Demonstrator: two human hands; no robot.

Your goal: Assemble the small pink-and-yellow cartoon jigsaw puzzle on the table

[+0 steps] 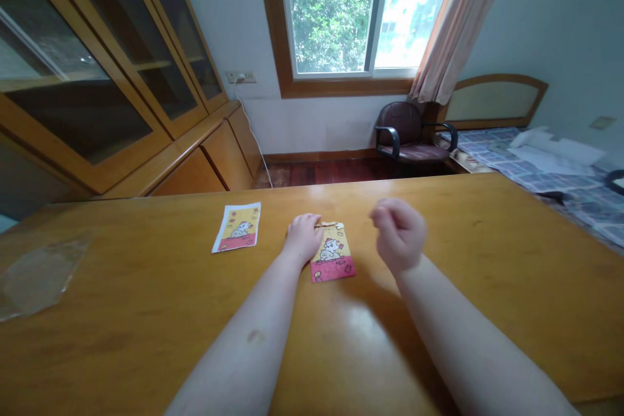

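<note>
A small jigsaw puzzle [331, 268] with a white cartoon animal on yellow and pink lies on the wooden table [195, 312]. Its top edge is uneven, and a small pale piece [340, 225] sits at the upper right corner. My left hand [303, 237] rests against the puzzle's upper left side, fingers laid down and reaching over its edge. Raised over the table to the right is my right hand [400, 234], its fingers curled closed; whatever they hold, if anything, is hidden. Left of my left hand lies a white-bordered card [237, 227] with a matching picture.
A clear plastic bag [41, 276] lies at the table's left. Beyond the far edge stand a glass-door cabinet [136, 58], an office chair [412, 133] and a bed [536, 156]. A white cable [251, 123] hangs from a wall socket below the window's level.
</note>
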